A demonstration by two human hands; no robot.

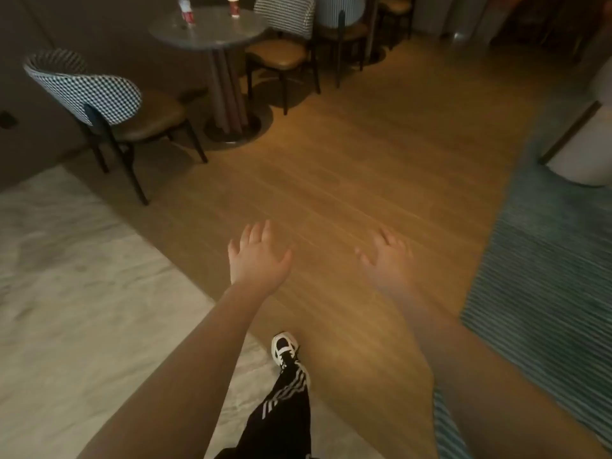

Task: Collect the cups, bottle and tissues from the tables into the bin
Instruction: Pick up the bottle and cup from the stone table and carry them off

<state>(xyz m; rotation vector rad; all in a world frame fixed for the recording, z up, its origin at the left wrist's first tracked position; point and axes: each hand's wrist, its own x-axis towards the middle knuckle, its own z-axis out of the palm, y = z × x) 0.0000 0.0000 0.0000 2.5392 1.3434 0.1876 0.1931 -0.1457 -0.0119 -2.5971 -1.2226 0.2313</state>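
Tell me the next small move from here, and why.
Probably keep walking toward the round table ahead on the left. Both the left hand and the right hand are open and hold nothing, and a bottle and a red cup stand on that table, out of reach from here. No bin is in view.

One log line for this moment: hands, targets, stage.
left hand open, empty | right hand open, empty | clear plastic bottle with red label and red paper cup on round grey table | stage: approach
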